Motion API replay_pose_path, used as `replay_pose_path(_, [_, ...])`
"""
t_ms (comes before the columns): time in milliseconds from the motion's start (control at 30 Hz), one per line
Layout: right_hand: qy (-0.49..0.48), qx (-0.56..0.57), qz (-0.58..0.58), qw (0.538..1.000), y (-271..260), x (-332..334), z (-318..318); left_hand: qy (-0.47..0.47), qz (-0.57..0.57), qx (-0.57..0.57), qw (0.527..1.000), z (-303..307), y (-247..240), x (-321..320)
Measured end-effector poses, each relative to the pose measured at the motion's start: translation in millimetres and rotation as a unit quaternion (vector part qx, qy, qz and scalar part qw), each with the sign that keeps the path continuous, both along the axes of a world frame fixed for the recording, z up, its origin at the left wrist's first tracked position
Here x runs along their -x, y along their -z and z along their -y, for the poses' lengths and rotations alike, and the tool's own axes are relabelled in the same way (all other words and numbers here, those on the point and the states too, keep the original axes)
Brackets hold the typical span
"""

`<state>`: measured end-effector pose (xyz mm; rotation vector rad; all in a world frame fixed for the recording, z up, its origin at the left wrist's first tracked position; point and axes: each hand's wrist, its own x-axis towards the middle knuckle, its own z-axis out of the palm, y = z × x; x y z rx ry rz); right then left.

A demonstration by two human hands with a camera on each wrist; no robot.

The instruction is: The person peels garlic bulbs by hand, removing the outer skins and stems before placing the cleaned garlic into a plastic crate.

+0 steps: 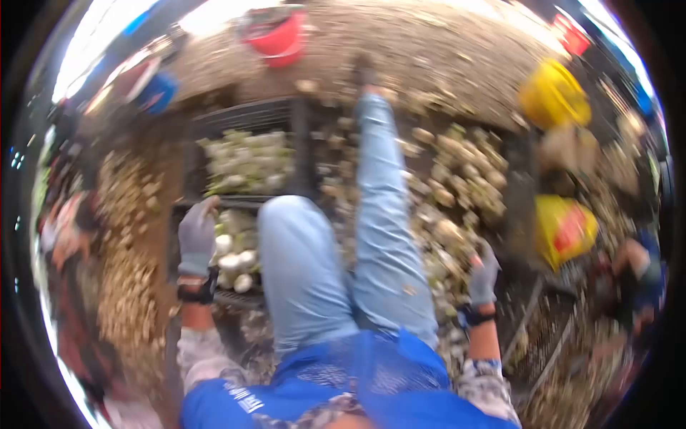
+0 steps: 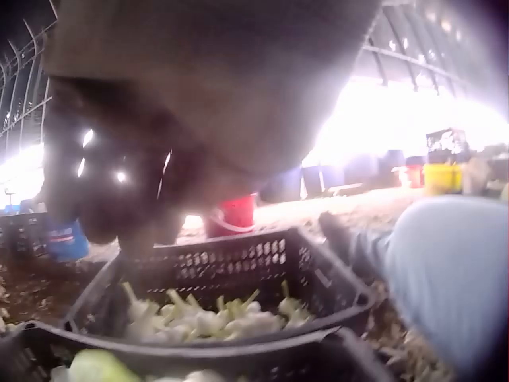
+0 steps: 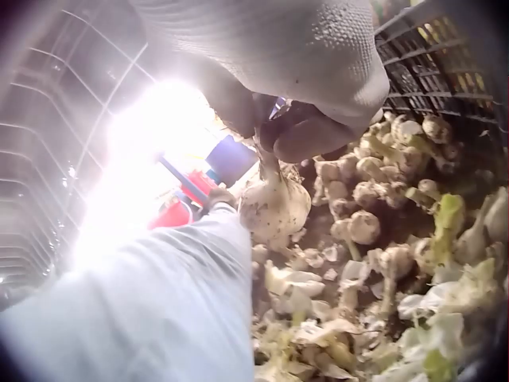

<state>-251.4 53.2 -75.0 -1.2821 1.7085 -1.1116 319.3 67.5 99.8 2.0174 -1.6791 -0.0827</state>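
Observation:
My left hand [image 1: 196, 239], in a grey glove, is at the left side of the nearer black crate [image 2: 199, 351]. White trimmed garlic bulbs [image 1: 239, 259] lie in that crate beside the hand. Dark and backlit in the left wrist view, the left fingers hang loosely bent with light showing between them. On the other side, my gloved right hand [image 1: 484, 273] pinches a garlic bulb [image 3: 274, 212] by its short stem. That bulb hangs from the fingers above a heap of untrimmed garlic [image 3: 386, 171] and loose peelings [image 3: 318, 350].
A second black crate [image 2: 338, 274] of trimmed garlic stands farther forward. My jeans-covered legs [image 1: 382, 164] come between the crates and the heap. Beyond are a red bucket [image 1: 279, 39], a blue bucket [image 1: 156, 93] and a yellow bucket [image 1: 556, 96]. Other people [image 1: 639, 272] sit at the sides.

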Motion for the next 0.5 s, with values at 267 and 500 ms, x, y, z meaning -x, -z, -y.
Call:
replay_pose_path(267, [-0.090, 0.066, 0.344, 0.932, -109, -16, -27, 0.408, -0.379, -0.173, 0.813, 45, 35, 290])
replay_pose_path(500, [-0.033, 0.105, 0.460, 0.881, -130, -45, -43, 0.411, -0.375, -0.066, 0.828, 19, 62, 355])
